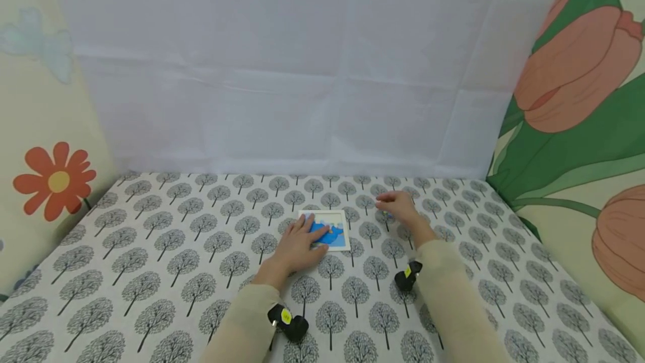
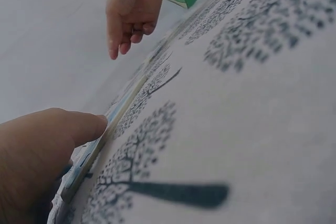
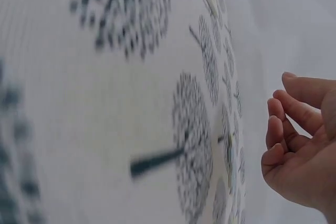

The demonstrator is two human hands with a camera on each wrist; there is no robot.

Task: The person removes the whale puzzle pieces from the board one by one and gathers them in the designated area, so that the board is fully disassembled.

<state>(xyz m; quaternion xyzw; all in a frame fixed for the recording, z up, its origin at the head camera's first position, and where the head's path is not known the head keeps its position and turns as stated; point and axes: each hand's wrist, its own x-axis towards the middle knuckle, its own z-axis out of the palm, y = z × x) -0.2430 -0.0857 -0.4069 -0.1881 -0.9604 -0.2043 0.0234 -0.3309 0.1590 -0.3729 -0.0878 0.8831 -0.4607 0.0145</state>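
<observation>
A flat, square puzzle board (image 1: 346,229) with a white frame and a blue picture lies on the cloth near the middle of the head view. My left hand (image 1: 299,246) rests on its left part with the fingers spread, covering some of the picture. The left wrist view shows the thumb (image 2: 89,128) at the edge of the board. To the right, my right hand (image 1: 401,209) is raised over the cloth, fingers loosely bent and nothing between them. Below it a small colourful flat piece (image 1: 387,215) lies on the cloth, partly covered by the hand.
A white cloth printed with grey trees (image 1: 221,273) covers the table. Behind it hangs a white sheet (image 1: 282,71). Walls with painted flowers stand at the left and right. Each wrist wears a small black camera (image 1: 288,322).
</observation>
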